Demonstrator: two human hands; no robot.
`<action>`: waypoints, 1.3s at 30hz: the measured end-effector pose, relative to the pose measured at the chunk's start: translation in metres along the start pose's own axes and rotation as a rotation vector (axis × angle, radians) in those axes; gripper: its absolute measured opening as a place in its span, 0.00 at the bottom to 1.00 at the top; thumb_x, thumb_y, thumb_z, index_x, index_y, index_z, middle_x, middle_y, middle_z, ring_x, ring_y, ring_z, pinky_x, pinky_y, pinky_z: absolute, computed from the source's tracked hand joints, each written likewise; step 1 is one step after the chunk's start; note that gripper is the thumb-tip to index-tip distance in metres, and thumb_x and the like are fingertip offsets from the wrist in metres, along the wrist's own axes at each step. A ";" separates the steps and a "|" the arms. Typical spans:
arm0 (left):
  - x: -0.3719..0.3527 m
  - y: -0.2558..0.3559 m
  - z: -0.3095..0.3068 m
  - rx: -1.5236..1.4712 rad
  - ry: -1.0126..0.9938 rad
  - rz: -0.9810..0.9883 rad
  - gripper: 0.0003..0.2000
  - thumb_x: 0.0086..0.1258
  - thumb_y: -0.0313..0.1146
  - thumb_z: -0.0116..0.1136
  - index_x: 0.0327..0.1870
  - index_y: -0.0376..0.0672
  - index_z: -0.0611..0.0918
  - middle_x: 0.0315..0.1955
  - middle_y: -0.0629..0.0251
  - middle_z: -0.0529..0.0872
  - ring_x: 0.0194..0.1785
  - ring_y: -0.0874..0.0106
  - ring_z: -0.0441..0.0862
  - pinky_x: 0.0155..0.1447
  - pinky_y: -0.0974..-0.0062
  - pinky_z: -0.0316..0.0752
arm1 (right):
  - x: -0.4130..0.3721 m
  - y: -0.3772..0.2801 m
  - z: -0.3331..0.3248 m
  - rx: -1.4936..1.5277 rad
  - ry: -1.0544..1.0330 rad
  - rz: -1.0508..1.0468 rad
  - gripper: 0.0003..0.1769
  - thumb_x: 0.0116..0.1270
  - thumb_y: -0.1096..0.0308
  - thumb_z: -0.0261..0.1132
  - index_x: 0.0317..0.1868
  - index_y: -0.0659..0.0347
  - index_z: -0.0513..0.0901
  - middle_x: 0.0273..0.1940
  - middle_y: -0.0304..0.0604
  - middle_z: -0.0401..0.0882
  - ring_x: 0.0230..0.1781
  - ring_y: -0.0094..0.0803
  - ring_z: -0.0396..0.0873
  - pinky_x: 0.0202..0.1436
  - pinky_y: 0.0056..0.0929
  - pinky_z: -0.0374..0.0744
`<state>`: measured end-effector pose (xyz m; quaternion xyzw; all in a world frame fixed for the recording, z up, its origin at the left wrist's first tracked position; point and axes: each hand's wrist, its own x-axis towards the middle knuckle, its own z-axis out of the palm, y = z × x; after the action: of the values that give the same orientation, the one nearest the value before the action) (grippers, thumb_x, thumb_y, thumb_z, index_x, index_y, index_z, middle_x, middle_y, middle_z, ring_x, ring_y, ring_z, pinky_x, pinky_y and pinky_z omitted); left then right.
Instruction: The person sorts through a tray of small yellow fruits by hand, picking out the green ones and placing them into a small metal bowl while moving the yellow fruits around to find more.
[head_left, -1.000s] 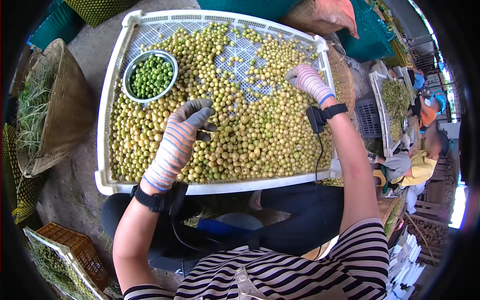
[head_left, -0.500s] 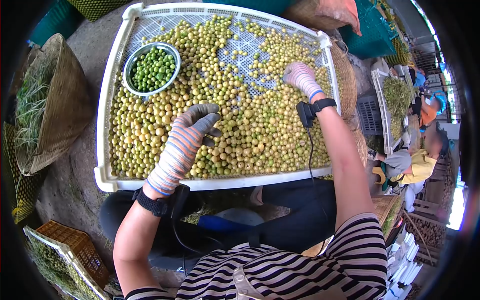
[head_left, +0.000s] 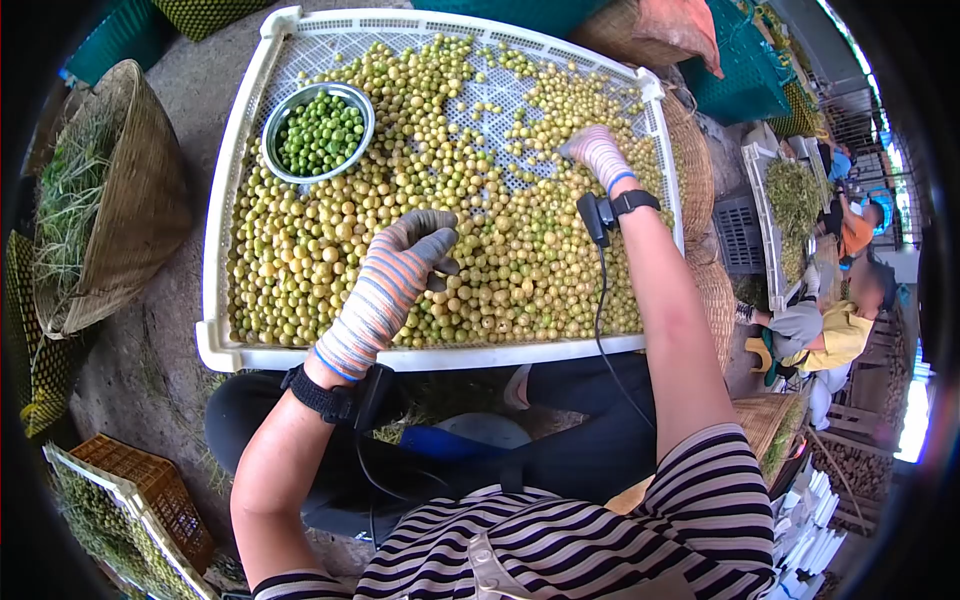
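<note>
A white plastic mesh tray point(head_left: 235, 150) lies before me, spread with small round yellow-green fruits point(head_left: 500, 285). In its upper left stands a metal bowl point(head_left: 369, 150) of greener fruits point(head_left: 320, 135). My left hand point(head_left: 415, 250), in a striped glove with grey fingers, hovers over the front middle; its fingers are curled in toward the thumb, and whatever they hold is hidden. Over at the right side, my right hand point(head_left: 600, 158) reaches down to the fruits, gloved alike. Its fingers are drawn together and partly hidden behind the hand, so their contents do not show.
A woven basket point(head_left: 150, 200) with grassy stalks stands at left. An orange crate point(head_left: 150, 490) sits lower left. Wicker baskets point(head_left: 690, 160) touch the tray's right side. Farther right are a dark crate point(head_left: 738, 235), another loaded tray point(head_left: 765, 220) and a person in yellow point(head_left: 835, 335).
My left hand has shifted slightly right over the fruits, still curled. My right wrist has moved a little left, its fingers staying at the fruits. The whole view has shifted slightly.
</note>
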<state>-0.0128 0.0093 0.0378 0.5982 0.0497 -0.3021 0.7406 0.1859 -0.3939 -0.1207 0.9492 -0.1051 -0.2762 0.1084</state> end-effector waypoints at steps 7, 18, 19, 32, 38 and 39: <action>-0.004 0.002 -0.004 -0.025 -0.002 -0.006 0.17 0.67 0.38 0.58 0.50 0.36 0.77 0.39 0.67 0.82 0.32 0.79 0.80 0.35 0.82 0.75 | -0.119 -0.048 -0.083 0.430 0.196 0.092 0.20 0.58 0.57 0.59 0.49 0.54 0.82 0.54 0.46 0.78 0.54 0.41 0.76 0.55 0.37 0.74; 0.004 -0.007 -0.017 -0.125 0.003 -0.083 0.15 0.67 0.36 0.57 0.50 0.38 0.77 0.36 0.69 0.82 0.32 0.78 0.80 0.33 0.82 0.74 | -0.121 -0.098 -0.112 0.058 0.158 -0.217 0.14 0.57 0.62 0.61 0.43 0.55 0.84 0.39 0.50 0.83 0.42 0.45 0.81 0.48 0.40 0.78; 0.004 -0.008 -0.018 -0.142 -0.011 -0.106 0.15 0.67 0.37 0.57 0.50 0.38 0.77 0.39 0.69 0.82 0.34 0.79 0.80 0.35 0.82 0.74 | -0.129 -0.104 -0.118 0.035 0.100 -0.280 0.13 0.57 0.61 0.62 0.41 0.52 0.85 0.36 0.48 0.84 0.37 0.44 0.81 0.45 0.39 0.78; 0.008 -0.010 -0.014 -0.134 -0.019 -0.122 0.17 0.68 0.38 0.56 0.53 0.38 0.76 0.41 0.67 0.82 0.33 0.78 0.80 0.37 0.81 0.75 | -0.153 -0.199 -0.117 -0.168 0.267 -0.768 0.35 0.66 0.46 0.55 0.71 0.43 0.56 0.73 0.49 0.41 0.73 0.51 0.43 0.71 0.49 0.57; 0.001 0.004 -0.006 -0.129 -0.043 -0.121 0.17 0.69 0.36 0.55 0.53 0.36 0.75 0.41 0.66 0.82 0.35 0.77 0.80 0.37 0.82 0.75 | -0.195 -0.126 -0.139 -0.225 -0.113 -0.841 0.21 0.57 0.60 0.64 0.53 0.49 0.78 0.52 0.51 0.75 0.49 0.43 0.77 0.53 0.36 0.76; 0.001 0.003 -0.004 -0.114 -0.056 -0.128 0.17 0.69 0.36 0.55 0.53 0.36 0.75 0.41 0.66 0.82 0.35 0.77 0.81 0.36 0.82 0.75 | -0.183 -0.125 -0.148 -0.228 -0.188 -0.775 0.16 0.57 0.60 0.62 0.46 0.52 0.83 0.43 0.49 0.82 0.40 0.42 0.81 0.47 0.37 0.78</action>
<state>-0.0093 0.0132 0.0392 0.5421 0.0842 -0.3619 0.7537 0.1333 -0.2054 0.0600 0.8711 0.2817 -0.3919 0.0907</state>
